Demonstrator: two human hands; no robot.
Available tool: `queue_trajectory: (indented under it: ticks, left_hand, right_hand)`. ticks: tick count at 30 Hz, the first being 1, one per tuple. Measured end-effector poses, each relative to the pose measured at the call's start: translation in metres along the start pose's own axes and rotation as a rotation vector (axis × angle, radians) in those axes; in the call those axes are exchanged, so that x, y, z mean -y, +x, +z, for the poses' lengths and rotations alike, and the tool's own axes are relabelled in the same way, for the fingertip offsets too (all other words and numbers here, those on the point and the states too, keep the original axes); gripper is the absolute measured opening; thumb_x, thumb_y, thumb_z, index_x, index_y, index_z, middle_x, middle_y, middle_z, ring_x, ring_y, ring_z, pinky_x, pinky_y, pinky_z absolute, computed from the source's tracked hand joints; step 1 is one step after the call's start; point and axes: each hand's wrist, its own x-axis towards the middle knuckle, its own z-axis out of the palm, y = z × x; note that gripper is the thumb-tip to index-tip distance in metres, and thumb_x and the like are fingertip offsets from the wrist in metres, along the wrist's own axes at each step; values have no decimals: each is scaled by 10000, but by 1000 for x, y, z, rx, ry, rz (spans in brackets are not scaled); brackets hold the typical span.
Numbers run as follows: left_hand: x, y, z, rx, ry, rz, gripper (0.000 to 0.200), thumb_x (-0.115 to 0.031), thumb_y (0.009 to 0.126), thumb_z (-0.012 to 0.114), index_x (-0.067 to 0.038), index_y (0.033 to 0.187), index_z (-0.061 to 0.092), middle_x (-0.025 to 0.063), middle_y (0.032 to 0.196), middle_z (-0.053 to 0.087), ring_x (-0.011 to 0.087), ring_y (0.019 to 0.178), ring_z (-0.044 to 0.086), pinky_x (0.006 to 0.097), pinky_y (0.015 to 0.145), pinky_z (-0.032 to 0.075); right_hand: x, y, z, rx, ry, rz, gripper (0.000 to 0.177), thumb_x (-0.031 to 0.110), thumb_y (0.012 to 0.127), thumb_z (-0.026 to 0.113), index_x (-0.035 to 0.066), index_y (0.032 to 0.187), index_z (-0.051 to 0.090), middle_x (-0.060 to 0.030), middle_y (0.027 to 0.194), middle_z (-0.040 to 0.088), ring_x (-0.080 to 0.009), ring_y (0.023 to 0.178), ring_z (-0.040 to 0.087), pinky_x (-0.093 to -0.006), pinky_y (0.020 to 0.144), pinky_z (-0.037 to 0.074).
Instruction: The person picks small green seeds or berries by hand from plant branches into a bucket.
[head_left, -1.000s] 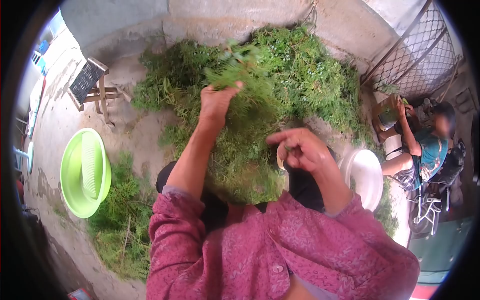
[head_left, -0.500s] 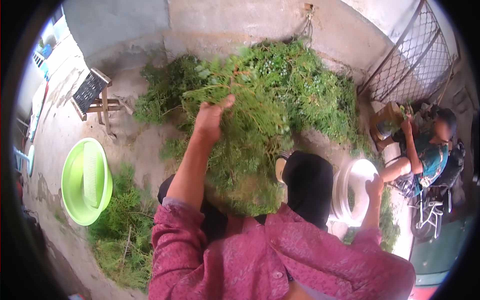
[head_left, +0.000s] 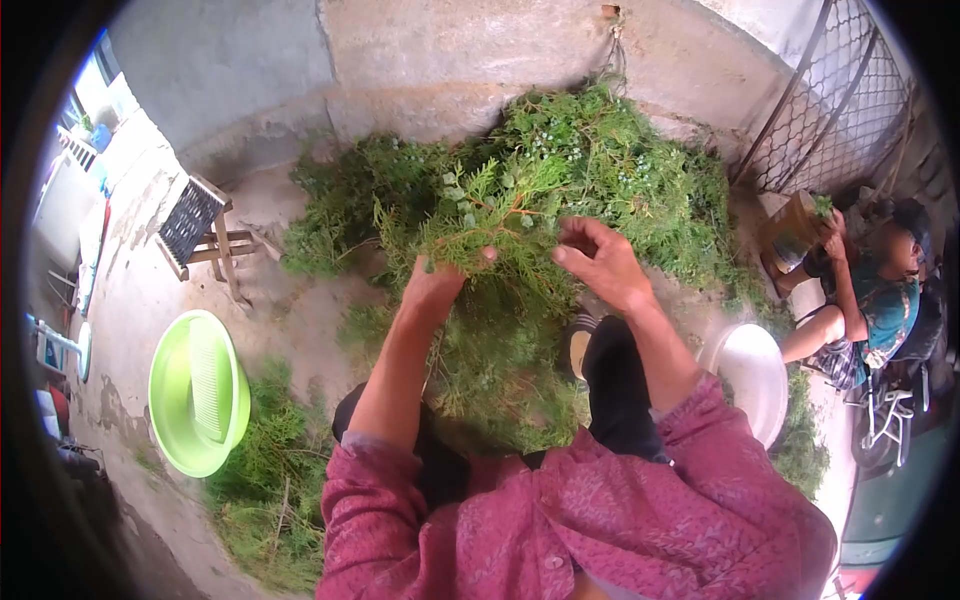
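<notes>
A leafy evergreen sprig with a reddish stem and small pale-green cones is held up between my knees. My left hand is closed around its lower left side, and foliage covers some of the fingers. Just right of the sprig is my right hand, its thumb and index finger apart, with nothing visible between them. Behind both hands lies a large heap of cut evergreen branches against the wall. A whitish bucket stands beside my right forearm, partly hidden by my sleeve.
At left are a light-green basin with a ribbed insert, a wooden stool with a woven seat, and more cut branches on the ground. A person sits at right beside a brownish bucket. A mesh frame leans on the wall.
My right hand has moved from the whitish bucket up and left to the sprig. My left hand has come slightly lower, still holding it. The view has shifted a little.
</notes>
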Motion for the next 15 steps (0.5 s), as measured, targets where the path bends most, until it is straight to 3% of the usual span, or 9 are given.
queue_trajectory:
  ticks: [3,5,8,10,15]
  left_hand:
    - [1,3,4,-111,223,10,509,-475,747,607,-91,1080,574,76,962,600,183,901,527,327,805,398]
    - [-21,-2,4,-42,-97,-137,434,-404,750,632,-87,1044,591,73,927,608,176,854,535,317,769,411]
    - [-13,6,6,60,-118,-162,397,-348,746,653,-72,1024,592,72,914,612,176,841,538,306,753,415]
    - [-18,7,9,51,-111,-167,392,-342,748,652,-69,1023,590,72,919,612,180,845,541,306,755,416]
    - [-6,15,24,-30,57,-41,405,-361,752,640,-63,1022,587,72,920,614,188,837,546,314,756,422]
  right_hand:
    - [7,22,12,25,191,40,462,263,738,688,3,1093,547,-73,924,594,-126,813,546,-265,717,451]
    - [4,31,18,78,253,91,478,274,724,704,5,1086,546,-66,917,589,-121,799,541,-266,711,447]
    - [-20,43,28,104,303,75,432,233,702,736,-9,1015,564,-45,860,590,-92,778,532,-254,701,440]
    - [-30,45,30,141,526,115,329,170,711,725,25,969,581,-6,831,586,-78,736,526,-228,685,431]
    - [-52,50,29,142,426,91,237,116,739,684,25,936,590,4,825,580,-68,716,512,-228,658,434]
